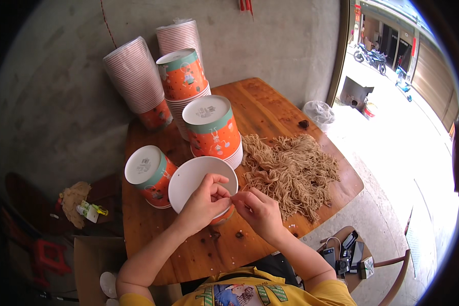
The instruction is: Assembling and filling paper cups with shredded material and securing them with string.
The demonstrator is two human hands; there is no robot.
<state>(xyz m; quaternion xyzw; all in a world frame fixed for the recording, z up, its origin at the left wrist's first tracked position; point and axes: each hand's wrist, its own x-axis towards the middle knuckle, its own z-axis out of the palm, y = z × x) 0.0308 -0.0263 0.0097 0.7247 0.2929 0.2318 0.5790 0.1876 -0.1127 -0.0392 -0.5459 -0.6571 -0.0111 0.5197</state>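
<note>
A white-lined paper tub (191, 178) stands with its open mouth tilted toward me at the near middle of the wooden table. My left hand (206, 199) is over its near rim, fingers curled and pressed together. Just right of it, my right hand (260, 210) makes a pinch, its fingertips meeting those of the left. Whatever is between the fingertips is too small to make out. Left of the tub, an orange and green paper tub (144, 166) rests upside down. Behind it rises a stack of upturned tubs (211, 125). A heap of tan yarn strands (293, 171) lies to the right.
Tall stacks of tubs (135, 76) in clear plastic lean by the grey wall. A plastic bag (319, 113) hangs at the table's far right edge. A chair (364, 262) with phones and a small box is at the lower right. A cardboard box (98, 260) sits at the lower left.
</note>
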